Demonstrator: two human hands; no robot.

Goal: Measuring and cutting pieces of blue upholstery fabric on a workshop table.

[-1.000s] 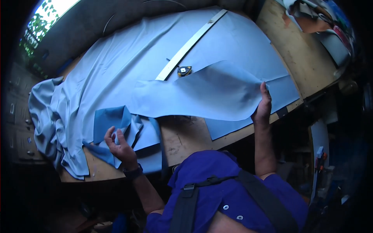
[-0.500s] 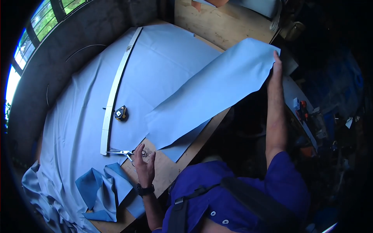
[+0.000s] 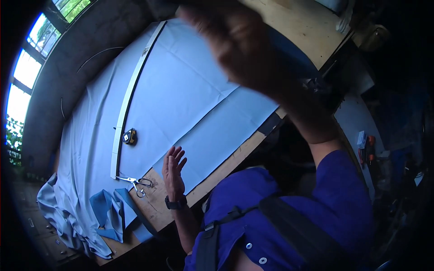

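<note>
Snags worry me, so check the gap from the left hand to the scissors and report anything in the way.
Nothing visible stands between the left hand and the scissors; the scissors lie uncovered, with wooden tabletop showing in the gap.

The right hand [image 3: 235, 40], raised close to the camera, is dark and blurred; whether it holds anything cannot be told. With its forearm [image 3: 303, 113] it hides the far right of the pale blue cloth [image 3: 181, 72]. The far-left window [image 3: 28, 70] is cut off.
</note>
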